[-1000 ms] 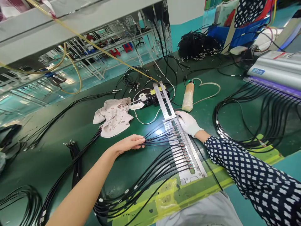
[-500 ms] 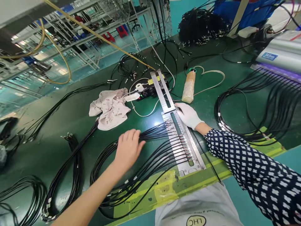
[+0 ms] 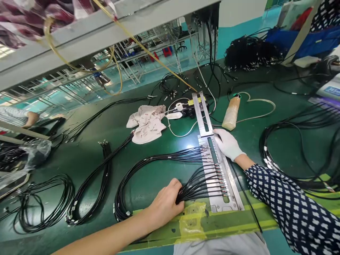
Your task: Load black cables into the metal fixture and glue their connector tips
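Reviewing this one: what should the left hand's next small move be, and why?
Probably a gentle pull leftward: the left hand is closed around the near cable bunch, whose ends sit along the slot in the metal plate. The far cable bunch already lies with its ends left of that slot, and the gloved right hand is on the plate's side, seemingly steadying it.

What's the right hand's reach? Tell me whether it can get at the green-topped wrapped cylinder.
Probably yes: the green-topped wrapped cylinder lies just beyond the right hand, with nothing seen blocking the gap, though the hand would likely have to leave the edge of the metal fixture.
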A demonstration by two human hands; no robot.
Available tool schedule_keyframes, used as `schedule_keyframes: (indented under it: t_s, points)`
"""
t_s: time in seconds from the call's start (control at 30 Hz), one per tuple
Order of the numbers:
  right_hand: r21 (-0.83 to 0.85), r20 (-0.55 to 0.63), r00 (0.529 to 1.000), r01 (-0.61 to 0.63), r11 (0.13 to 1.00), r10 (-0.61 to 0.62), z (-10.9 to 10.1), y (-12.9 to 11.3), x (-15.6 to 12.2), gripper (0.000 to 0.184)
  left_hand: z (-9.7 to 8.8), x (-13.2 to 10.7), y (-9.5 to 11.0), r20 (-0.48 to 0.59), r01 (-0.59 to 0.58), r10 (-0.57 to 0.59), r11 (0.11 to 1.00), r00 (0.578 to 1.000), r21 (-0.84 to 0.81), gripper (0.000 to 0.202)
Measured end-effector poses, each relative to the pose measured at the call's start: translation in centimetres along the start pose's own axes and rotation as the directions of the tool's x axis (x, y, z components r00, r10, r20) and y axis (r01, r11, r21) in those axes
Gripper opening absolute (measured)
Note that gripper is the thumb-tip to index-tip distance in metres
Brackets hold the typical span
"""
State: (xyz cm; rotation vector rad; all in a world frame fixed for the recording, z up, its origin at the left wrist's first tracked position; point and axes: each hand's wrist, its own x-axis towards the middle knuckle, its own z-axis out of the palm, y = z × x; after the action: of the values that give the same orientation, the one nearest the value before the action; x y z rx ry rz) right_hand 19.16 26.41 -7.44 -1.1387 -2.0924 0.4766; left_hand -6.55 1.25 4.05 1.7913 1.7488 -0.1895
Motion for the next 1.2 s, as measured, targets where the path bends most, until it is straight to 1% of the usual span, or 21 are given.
schedule_keyframes:
  t_s: [0.07,0.13,0.17,0.23,0.3,0.37,0.47,0.53,0.6,0.63,0.73,0.8,0.87,0.9,0.93,0.97,1.0,1.03,1.07,1.1,1.2]
  points:
    - [-0.007,-0.002,1.000,0.005,1.000,-0.005,0.1,0.1,0.0,0.036,-0.8,-0.3,0.3,0.116,0.025,-0.012,0.994,0.993,-0.107,0.016]
    - [-0.013,-0.002,1.000,0.004,1.000,-0.004,0.1,0.2,0.0,0.038,-2.1,-0.4,0.8,0.231,0.058,-0.010,0.977,0.973,-0.203,0.025]
    - [-0.016,0.001,1.000,0.003,1.000,-0.003,0.1,0.2,0.0,0.038,-3.0,-0.3,1.0,0.267,0.071,-0.005,0.969,0.964,-0.238,0.031]
    - [-0.022,0.009,1.000,0.002,1.000,-0.002,0.1,0.2,-0.1,0.040,-4.9,0.2,1.3,0.270,0.051,0.033,0.952,0.962,-0.300,0.040]
    - [-0.029,0.018,1.000,0.001,1.000,-0.001,0.0,0.1,-0.1,0.042,-6.2,0.8,1.2,0.227,-0.029,0.113,0.939,0.967,-0.343,0.044]
    - [-0.033,0.025,1.000,0.000,0.999,0.000,0.0,0.1,-0.1,0.043,-6.6,1.3,0.6,0.201,-0.088,0.154,0.949,0.967,-0.302,0.046]
    - [-0.035,0.034,0.999,-0.003,0.999,0.004,-0.1,0.0,-0.2,0.042,-6.1,1.9,-1.0,0.186,-0.070,0.106,0.979,0.977,-0.192,0.046]
    - [-0.033,0.036,0.999,-0.006,0.999,0.007,-0.1,0.0,-0.2,0.041,-5.8,2.2,-2.4,0.100,-0.093,0.108,0.986,0.989,-0.141,0.044]
    - [-0.031,0.033,0.999,-0.007,1.000,0.008,-0.1,0.0,-0.2,0.041,-5.8,2.6,-3.9,0.026,-0.128,0.129,0.991,0.991,-0.038,0.044]
    - [-0.028,0.031,1.000,-0.006,1.000,0.007,0.0,0.0,-0.2,0.041,-5.8,2.9,-4.7,0.009,-0.134,0.133,0.991,0.991,0.022,0.045]
    - [-0.020,0.022,1.000,0.000,1.000,0.001,0.1,0.0,-0.2,0.041,-5.6,3.8,-6.7,-0.011,-0.086,0.089,0.983,0.996,0.165,0.045]
    - [-0.018,0.012,1.000,0.002,1.000,-0.002,0.2,-0.1,-0.1,0.040,-5.7,4.5,-7.6,-0.089,-0.049,0.072,0.971,0.993,0.233,0.043]
    - [-0.020,0.001,1.000,-0.001,1.000,0.001,0.3,-0.2,-0.1,0.040,-6.1,5.5,-8.3,-0.194,-0.031,0.092,0.955,0.977,0.296,0.042]
    - [-0.022,-0.002,1.000,-0.004,1.000,0.004,0.2,-0.2,-0.1,0.039,-6.5,6.1,-8.6,-0.248,-0.034,0.120,0.945,0.961,0.325,0.049]
    - [-0.023,-0.004,1.000,-0.008,1.000,0.008,0.2,-0.3,-0.1,0.039,-7.0,6.8,-8.9,-0.289,-0.045,0.153,0.936,0.945,0.350,0.064]
    - [-0.023,-0.004,1.000,-0.012,1.000,0.012,0.1,-0.4,0.0,0.039,-7.5,7.5,-9.2,-0.303,-0.066,0.188,0.927,0.934,0.369,0.084]
    - [-0.021,-0.004,1.000,-0.016,1.000,0.016,0.1,-0.5,0.0,0.038,-8.0,8.2,-9.4,-0.288,-0.098,0.220,0.918,0.932,0.383,0.100]
    - [-0.017,-0.004,1.000,-0.021,1.000,0.021,0.0,-0.6,0.0,0.038,-8.4,8.9,-9.6,-0.253,-0.133,0.246,0.911,0.936,0.391,0.107]
    - [-0.010,-0.004,1.000,-0.026,1.000,0.026,-0.1,-0.7,0.0,0.038,-8.7,9.3,-9.8,-0.208,-0.165,0.262,0.905,0.942,0.392,0.104]
    - [0.001,-0.005,0.999,-0.031,1.000,0.031,-0.2,-0.8,0.0,0.037,-8.8,9.6,-9.9,-0.164,-0.190,0.271,0.901,0.948,0.390,0.093]
    - [0.057,-0.011,0.999,-0.043,0.997,0.044,-0.5,-1.2,-0.1,0.035,-7.9,8.9,-9.7,-0.101,-0.220,0.284,0.885,0.954,0.411,0.044]
